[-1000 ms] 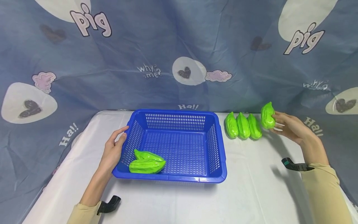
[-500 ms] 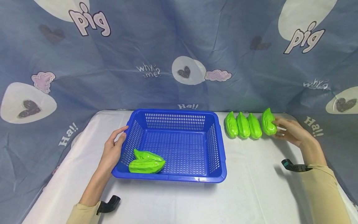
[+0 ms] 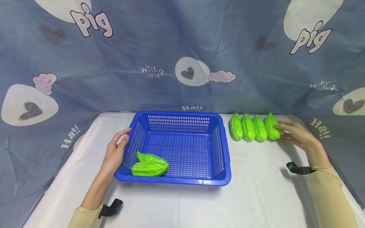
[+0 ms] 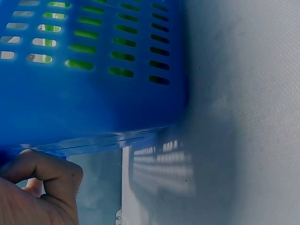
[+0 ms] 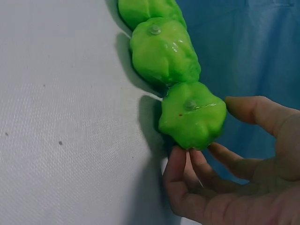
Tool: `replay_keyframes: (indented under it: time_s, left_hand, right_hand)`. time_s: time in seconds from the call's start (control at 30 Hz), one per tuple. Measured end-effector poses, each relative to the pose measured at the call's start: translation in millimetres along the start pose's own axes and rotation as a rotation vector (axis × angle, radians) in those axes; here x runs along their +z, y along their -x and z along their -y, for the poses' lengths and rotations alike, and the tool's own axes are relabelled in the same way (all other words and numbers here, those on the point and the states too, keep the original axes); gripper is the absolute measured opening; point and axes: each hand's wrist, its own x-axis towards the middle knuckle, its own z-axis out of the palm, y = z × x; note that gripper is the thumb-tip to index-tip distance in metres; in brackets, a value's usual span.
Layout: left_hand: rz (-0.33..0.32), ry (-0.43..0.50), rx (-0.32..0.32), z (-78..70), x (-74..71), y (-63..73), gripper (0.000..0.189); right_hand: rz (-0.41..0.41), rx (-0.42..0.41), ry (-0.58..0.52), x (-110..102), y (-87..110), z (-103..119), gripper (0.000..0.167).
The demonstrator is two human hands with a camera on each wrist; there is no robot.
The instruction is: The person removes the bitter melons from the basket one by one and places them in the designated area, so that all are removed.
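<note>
My right hand [image 3: 295, 134] holds a bright green, ribbed bitter melon [image 3: 271, 126] at the right end of a row. In the right wrist view, the thumb [image 5: 246, 108] is at one side of this melon [image 5: 192, 115] and the fingertips are at its lower side. It lies against the neighbouring melon [image 5: 164, 49]. Three other bitter melons [image 3: 248, 127] continue the row to the left. My left hand [image 3: 114, 155] grips the left rim of a blue plastic basket [image 3: 172, 181], its fingers bent at the rim in the left wrist view. Two bitter melons [image 3: 149, 168] lie in the basket's near left corner.
A white cloth covers the table [image 3: 188, 209]. Behind it hangs a blue printed curtain [image 3: 159, 47], close to the row of melons and the basket's far side. Black wrist cameras [image 3: 300, 168] are strapped on both forearms.
My right hand has lowered the bitter melon to the table and shifted it left, against the end of the row. The left hand and the basket stay in place.
</note>
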Motion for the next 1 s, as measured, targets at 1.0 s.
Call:
replay_keyframes:
  time_s: [1.0]
  left_hand:
    - [0.006, -0.005, -0.014, 1.2, 0.8, -1.5, 0.053]
  right_hand:
    - [-0.029, 0.006, 0.087, 3.5, 4.0, 0.5, 0.085]
